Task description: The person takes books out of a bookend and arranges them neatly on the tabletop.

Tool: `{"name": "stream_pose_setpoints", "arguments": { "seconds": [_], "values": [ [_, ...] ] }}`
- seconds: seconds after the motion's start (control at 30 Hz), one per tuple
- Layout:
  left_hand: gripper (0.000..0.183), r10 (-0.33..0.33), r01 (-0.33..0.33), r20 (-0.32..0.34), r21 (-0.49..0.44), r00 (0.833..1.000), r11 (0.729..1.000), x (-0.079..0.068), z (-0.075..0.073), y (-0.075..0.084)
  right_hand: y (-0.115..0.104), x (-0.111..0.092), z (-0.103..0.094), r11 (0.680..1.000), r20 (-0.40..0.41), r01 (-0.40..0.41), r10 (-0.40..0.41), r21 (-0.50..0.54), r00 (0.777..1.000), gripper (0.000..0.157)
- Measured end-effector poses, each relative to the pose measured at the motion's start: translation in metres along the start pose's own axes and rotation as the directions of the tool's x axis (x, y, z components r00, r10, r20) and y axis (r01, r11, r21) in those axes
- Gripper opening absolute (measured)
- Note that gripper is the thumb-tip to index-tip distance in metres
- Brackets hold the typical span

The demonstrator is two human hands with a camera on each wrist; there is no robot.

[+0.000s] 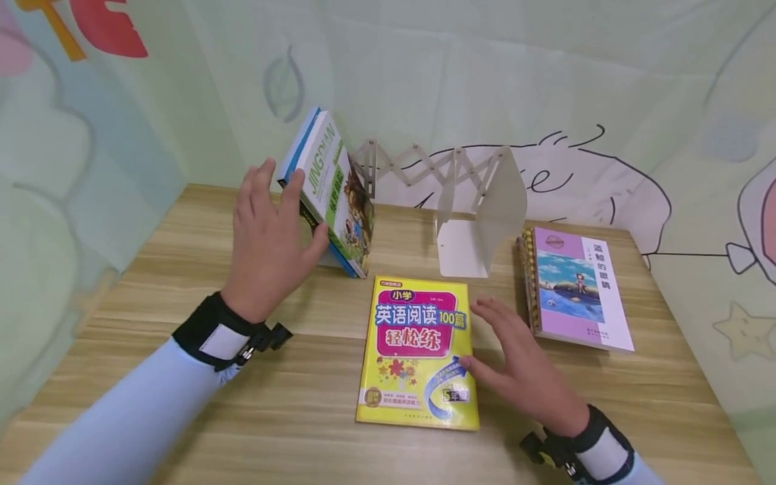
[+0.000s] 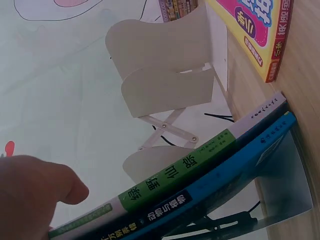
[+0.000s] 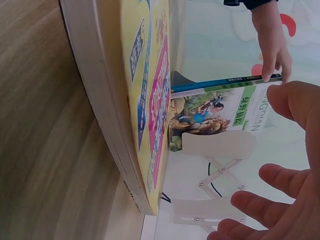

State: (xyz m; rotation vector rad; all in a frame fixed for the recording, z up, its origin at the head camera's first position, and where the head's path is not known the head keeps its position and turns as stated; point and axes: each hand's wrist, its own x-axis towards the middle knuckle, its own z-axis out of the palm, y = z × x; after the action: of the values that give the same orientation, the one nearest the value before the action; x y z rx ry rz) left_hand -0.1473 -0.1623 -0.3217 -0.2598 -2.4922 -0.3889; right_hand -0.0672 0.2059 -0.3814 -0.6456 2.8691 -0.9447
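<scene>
Two books lean together at the left end of a white expandable bookend (image 1: 463,249): a white-and-green storybook (image 1: 342,195) and a blue-spined book (image 2: 265,140). My left hand (image 1: 267,242) is at their upper end, fingers extended and touching the top corner; the left wrist view shows only its thumb (image 2: 65,185) beside the spines. A yellow workbook (image 1: 418,364) lies flat, cover up, in front of the bookend. Beside its right edge is my right hand (image 1: 527,370), fingers loosely spread and gripping nothing; whether the thumb touches the cover I cannot tell.
A purple-and-white book (image 1: 576,289) lies on top of other books at the right of the wooden table (image 1: 291,411). Behind the bookend, whose scissor bars (image 1: 415,165) are stretched out, hangs a printed cloth backdrop (image 1: 388,74).
</scene>
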Motion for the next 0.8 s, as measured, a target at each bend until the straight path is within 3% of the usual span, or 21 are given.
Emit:
{"name": "stream_pose_setpoints", "arguments": {
  "seconds": [0.23,0.5,0.8],
  "values": [
    [0.067,0.034,-0.032,-0.071,0.029,0.997,0.999,-0.003,-0.001,0.011,0.0,-0.001,0.002,1.0,0.008,-0.015,0.015,0.01,1.0,0.076],
    [0.069,-0.052,0.064,0.093,-0.124,0.994,0.99,0.006,0.0,0.022,0.002,-0.002,0.004,0.999,0.02,-0.034,0.034,0.026,0.999,0.076],
    [0.05,0.002,0.013,0.172,-0.081,0.985,0.997,0.023,0.008,0.025,0.002,-0.003,0.005,0.999,0.027,-0.017,0.016,0.038,1.0,0.073]
  ]
}}
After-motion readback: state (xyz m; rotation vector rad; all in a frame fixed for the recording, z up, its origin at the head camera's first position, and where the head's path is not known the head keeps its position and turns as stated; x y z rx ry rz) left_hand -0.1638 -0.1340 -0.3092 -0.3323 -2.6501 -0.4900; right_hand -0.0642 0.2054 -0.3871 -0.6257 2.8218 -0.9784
